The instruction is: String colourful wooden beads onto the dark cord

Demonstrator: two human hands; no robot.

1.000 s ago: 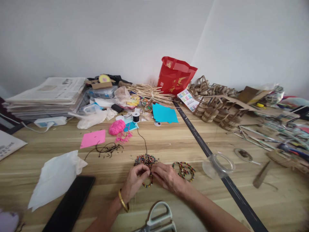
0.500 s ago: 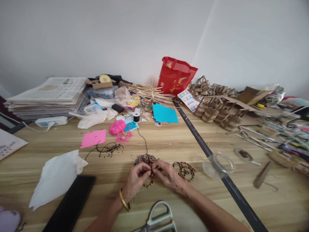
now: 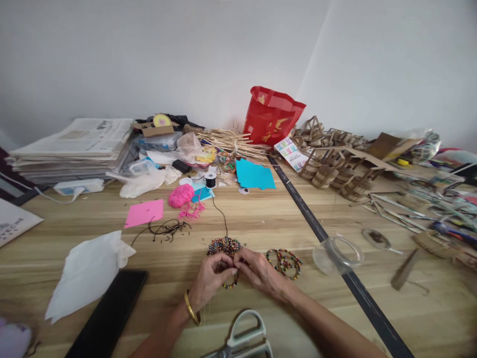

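My left hand (image 3: 215, 277) and my right hand (image 3: 255, 267) meet fingertip to fingertip over the wooden table, both pinched closed. Between them they hold a beaded bracelet (image 3: 231, 285) of small multicoloured beads, whose lower loop hangs below the fingers. The exact spot they grip is hidden by the fingertips. Just beyond lies a heap of loose-looking multicoloured beads (image 3: 224, 245), partly covered by my hands. Finished-looking loops of beads (image 3: 285, 263) rest right of my right hand. A black cord (image 3: 225, 219) runs from a spool (image 3: 210, 180) toward the heap. Below my hands lie light-handled scissors (image 3: 248, 333).
Left are a black phone-like slab (image 3: 112, 311), white tissue (image 3: 89, 271), a pink paper (image 3: 144, 214) and black cord scraps (image 3: 169, 229). Pink yarn (image 3: 181, 195) and blue sheets (image 3: 255, 175) lie behind. At right stand a clear plastic container (image 3: 337, 255) and small woven baskets (image 3: 343, 175).
My fingertips have shifted slightly and still pinch together at the bracelet. The hanging bead loop has moved a little to the right. Everything else stays put.
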